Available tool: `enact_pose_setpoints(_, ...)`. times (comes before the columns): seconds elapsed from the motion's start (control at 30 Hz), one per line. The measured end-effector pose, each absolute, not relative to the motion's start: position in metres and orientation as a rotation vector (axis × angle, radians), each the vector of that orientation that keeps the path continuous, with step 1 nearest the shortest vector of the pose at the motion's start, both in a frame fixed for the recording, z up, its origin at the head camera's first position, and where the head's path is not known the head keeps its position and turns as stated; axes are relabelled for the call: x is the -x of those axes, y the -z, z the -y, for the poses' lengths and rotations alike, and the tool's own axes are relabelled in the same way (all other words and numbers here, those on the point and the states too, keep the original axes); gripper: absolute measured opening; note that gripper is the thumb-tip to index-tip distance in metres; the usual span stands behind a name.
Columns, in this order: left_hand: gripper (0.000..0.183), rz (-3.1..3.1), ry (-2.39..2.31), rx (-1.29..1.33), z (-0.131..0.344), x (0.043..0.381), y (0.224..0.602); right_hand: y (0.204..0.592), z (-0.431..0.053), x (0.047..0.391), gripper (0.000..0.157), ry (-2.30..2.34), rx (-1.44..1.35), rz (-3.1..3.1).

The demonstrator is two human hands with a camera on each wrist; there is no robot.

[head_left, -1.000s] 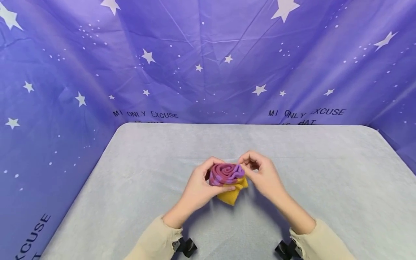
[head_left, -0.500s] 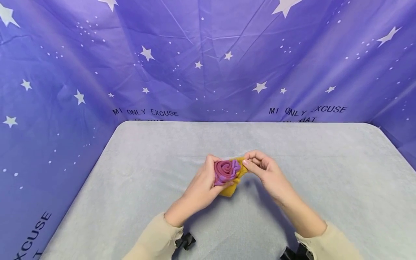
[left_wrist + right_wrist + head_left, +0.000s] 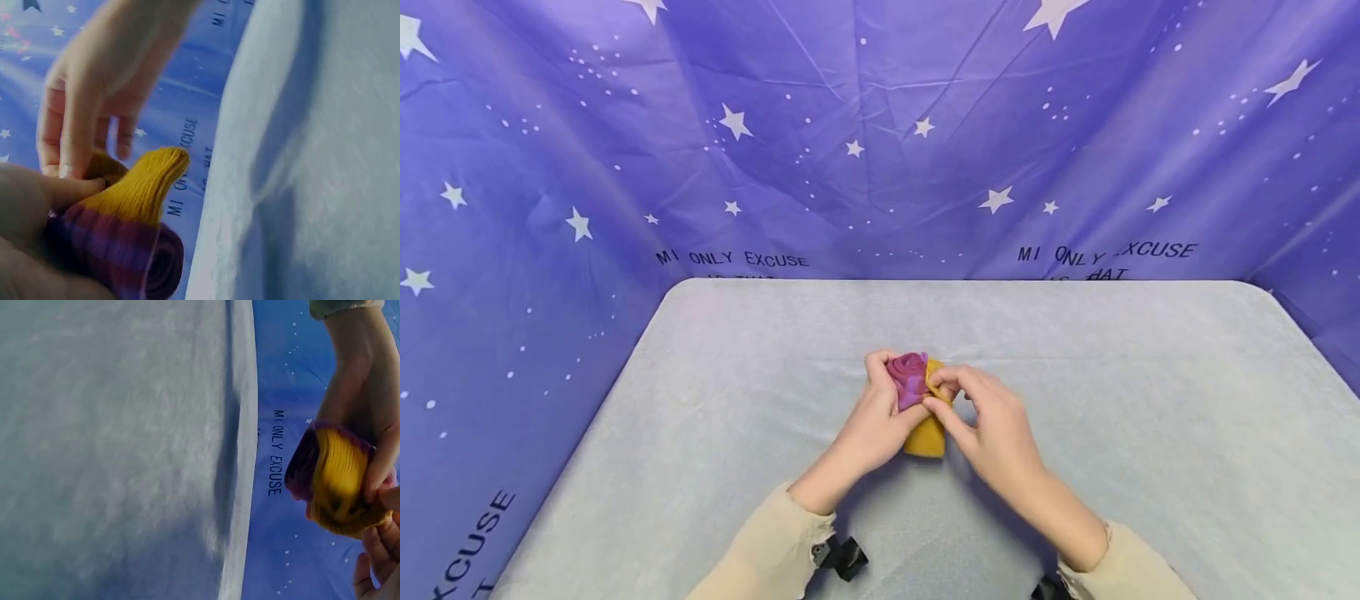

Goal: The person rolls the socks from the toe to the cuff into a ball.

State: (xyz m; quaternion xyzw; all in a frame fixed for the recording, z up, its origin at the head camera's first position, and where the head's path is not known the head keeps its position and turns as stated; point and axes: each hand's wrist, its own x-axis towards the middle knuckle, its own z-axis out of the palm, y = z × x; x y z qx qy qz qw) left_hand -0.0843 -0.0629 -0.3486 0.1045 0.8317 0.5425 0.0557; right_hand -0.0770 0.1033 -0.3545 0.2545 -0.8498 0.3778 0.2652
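Note:
Rolled-up socks [image 3: 910,379], maroon and purple striped with a yellow ribbed cuff [image 3: 927,440], are held up over the middle of the table. My left hand [image 3: 872,425] grips the roll from the left, thumb across its near side. On the right, my right hand [image 3: 1000,429] pinches the edge of the yellow cuff between thumb and index finger. The left wrist view shows the cuff [image 3: 140,184] standing out from the striped roll [image 3: 112,250]. From the right wrist, the cuff's mouth [image 3: 340,472] looks spread, with the right hand's fingers [image 3: 381,550] at its rim.
A pale grey cloth covers the table [image 3: 737,375]. Behind and to the left hangs a purple-blue curtain [image 3: 820,125] with white stars and black lettering. Dark wrist mounts [image 3: 842,557] sit under the beige sleeves [image 3: 767,537].
My right hand pulled the yellow cuff out to the right, then came back in toward the roll, its fingers now at the cuff edge. The left hand still holds the socks, now turned slightly.

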Motion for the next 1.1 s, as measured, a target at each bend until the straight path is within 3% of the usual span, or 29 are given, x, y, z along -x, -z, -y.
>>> enact_pose_setpoints(0.2, 0.068, -2.204, -1.796, -0.329, 0.069, 0.080, 0.343, 0.357, -0.107, 0.084, 0.022, -1.201, -0.618, 2.287)
enact_pose_setpoints(0.37, 0.057, -2.395, -1.769, -0.410, 0.078, 0.080, 0.343, 0.357, -0.111, 0.088, 0.017, -1.333, -0.588, 2.269)
enact_pose_setpoints(0.63, 0.037, -2.746, -1.631, -0.323, 0.079, 0.092, 0.352, 0.356, -0.106, 0.081, 0.016, -1.421, -0.688, 2.185)
enact_pose_setpoints(0.93, 0.038, -2.921, -1.622, -0.255, 0.070, 0.098, 0.358, 0.360, -0.097, 0.079, 0.014, -1.252, -0.657, 2.172)
enact_pose_setpoints(1.1, 0.043, -2.709, -1.811, -0.123, 0.072, 0.097, 0.354, 0.362, -0.099, 0.081, 0.022, -1.217, -0.668, 2.206)
